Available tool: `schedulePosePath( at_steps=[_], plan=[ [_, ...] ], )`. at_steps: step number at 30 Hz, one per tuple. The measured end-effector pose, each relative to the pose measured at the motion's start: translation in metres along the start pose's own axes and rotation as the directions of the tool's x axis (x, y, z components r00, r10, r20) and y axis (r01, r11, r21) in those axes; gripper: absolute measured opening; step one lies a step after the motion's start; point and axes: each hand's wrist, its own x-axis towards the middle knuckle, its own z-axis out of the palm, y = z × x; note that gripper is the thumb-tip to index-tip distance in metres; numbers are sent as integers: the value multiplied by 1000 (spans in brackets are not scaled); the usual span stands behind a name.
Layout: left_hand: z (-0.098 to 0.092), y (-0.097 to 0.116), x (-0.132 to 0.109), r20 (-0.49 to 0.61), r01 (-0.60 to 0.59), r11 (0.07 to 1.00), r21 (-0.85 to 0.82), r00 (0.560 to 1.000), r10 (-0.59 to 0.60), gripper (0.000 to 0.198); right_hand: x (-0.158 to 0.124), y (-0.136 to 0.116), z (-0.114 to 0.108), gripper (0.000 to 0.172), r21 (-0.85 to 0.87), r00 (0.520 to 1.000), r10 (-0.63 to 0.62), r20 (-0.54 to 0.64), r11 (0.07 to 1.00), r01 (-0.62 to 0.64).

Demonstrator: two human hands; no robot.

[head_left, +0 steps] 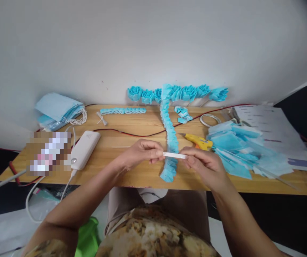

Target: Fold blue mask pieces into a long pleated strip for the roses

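Observation:
A narrow white strip [174,155] is stretched level between my two hands. My left hand [149,151] pinches its left end between thumb and fingers. At the other end, my right hand [200,162] is closed on it in the same way. Beneath the strip runs a long pleated blue chain [170,132], lying from the back of the table to near its front edge. A yellow glue gun [200,141] rests just beyond my right hand. Further right lies a loose pile of blue and white fabric pieces [236,146].
Several blue folded flowers [189,93] line the wall. A shorter blue chain [123,111] and small folded pieces [183,115] lie at the back. Face masks [59,109], a white power bank [86,150] and cables are on the left; printed paper [271,132] is on the right.

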Motion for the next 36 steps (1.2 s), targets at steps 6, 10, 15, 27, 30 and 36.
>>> schedulePosePath(
  at_steps=[6,10,15,27,30,36],
  plan=[
    [0,4,-5,-341,-316,908,274,851,399,30,1,-9,-1,22,-325,946,-323,-32,898,295],
    [1,7,-7,-290,-307,867,392,854,433,25,4,-14,-1,20,-441,906,-420,52,804,399],
    [7,7,-3,-230,-327,846,422,864,449,22,3,-11,1,16,-502,886,-448,120,742,444],
    [12,15,-13,-135,-380,745,549,839,527,13,-7,5,7,18,-383,953,-297,-56,888,255],
    [17,16,-24,-142,-337,774,536,868,476,12,-13,-1,15,15,-177,981,-167,-97,973,148],
    [23,17,-45,-154,-171,880,444,953,263,18,-20,-13,20,20,70,1000,-23,-17,997,24]
  ],
)
